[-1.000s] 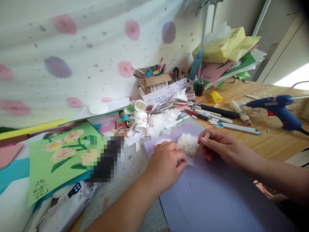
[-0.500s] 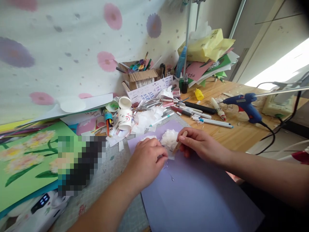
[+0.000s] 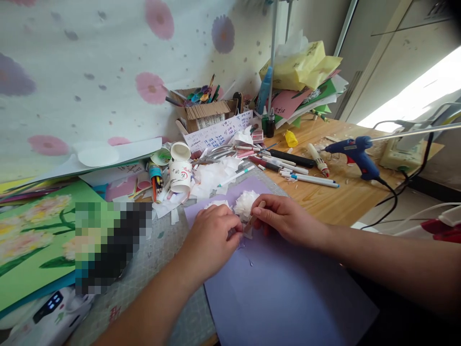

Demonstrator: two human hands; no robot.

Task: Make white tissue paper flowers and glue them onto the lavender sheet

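Note:
A purple sheet [image 3: 284,293] lies on the table, with a white ruffled paper flower [image 3: 245,203] near its far end. A second white paper piece [image 3: 218,204] shows partly behind my left hand [image 3: 219,233]. My right hand [image 3: 275,214] pinches a flat wooden stick [image 3: 254,217], slanting down beside the flower. At the stick's lower end is a small white paper strip [image 3: 248,232], and the fingers of my left hand are closed next to it; whether they grip it is too small to tell. Clear shiny glue [image 3: 251,263] marks the purple sheet below.
Blue glue gun [image 3: 355,153] at right, with its cable. Pens [image 3: 311,179], paper scraps [image 3: 216,177] and paper cups [image 3: 180,175] lie behind the sheet. A cardboard box [image 3: 205,111] stands at the back. A green flower picture [image 3: 32,240] is at left.
The view has shifted slightly, moving the surroundings leftward. The wooden stick now slants closer to my left fingertips, its tip at the paper strip. Both hands remain in about the same place.

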